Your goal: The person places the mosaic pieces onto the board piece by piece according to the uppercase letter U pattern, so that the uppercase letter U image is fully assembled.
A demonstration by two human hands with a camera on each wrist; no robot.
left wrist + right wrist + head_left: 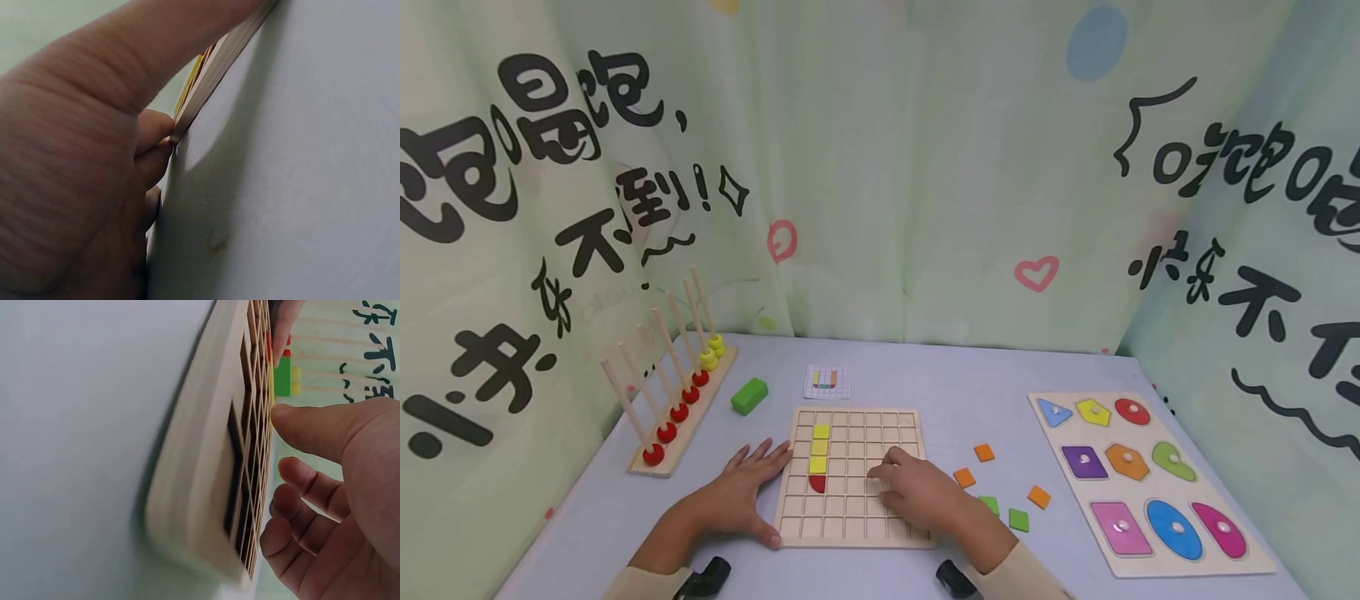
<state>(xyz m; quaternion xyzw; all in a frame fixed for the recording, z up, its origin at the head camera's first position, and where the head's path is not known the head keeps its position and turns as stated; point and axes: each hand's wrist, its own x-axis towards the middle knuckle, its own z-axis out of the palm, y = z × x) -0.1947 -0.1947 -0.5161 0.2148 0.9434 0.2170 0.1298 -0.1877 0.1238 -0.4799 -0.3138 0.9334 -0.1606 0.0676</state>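
below right fingers [305, 515], gridded board [856, 487]

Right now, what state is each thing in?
Grid board: partly filled
Left hand: fingers extended, touching grid board
Right hand: over grid board, grip unclear
Orange tiles: loose
Green tiles: loose
Shape board: all nine shapes seated
Peg rack: beads at peg bases
Green block: lying flat
Pattern card: lying flat

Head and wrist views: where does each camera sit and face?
Head: worn there, facing forward and down at the grid board; left hand and right hand show.
Left wrist: worn there, facing the board's edge; left hand shows.
Right wrist: worn there, facing across the board; both hands show.
Head and right wrist share the green block.
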